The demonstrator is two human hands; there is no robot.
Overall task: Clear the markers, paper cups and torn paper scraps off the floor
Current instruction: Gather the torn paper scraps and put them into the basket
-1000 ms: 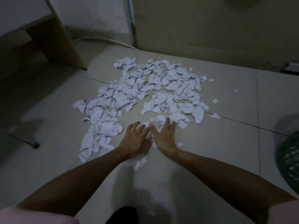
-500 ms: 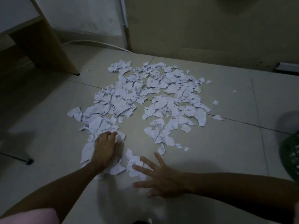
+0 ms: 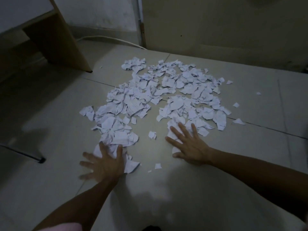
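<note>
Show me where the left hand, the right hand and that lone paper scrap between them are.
left hand (image 3: 104, 164): head view, back of the hand.
right hand (image 3: 190, 145): head view, back of the hand.
lone paper scrap (image 3: 152, 135): head view, its middle.

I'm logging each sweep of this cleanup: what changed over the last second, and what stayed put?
The hands, together at the pile's near edge a second ago, have spread apart. The left hand went out left and now lies flat with spread fingers on the near-left torn paper scraps; the right hand lies flat at the near-right edge. Neither grips anything. The main pile is largely unmoved.
</note>
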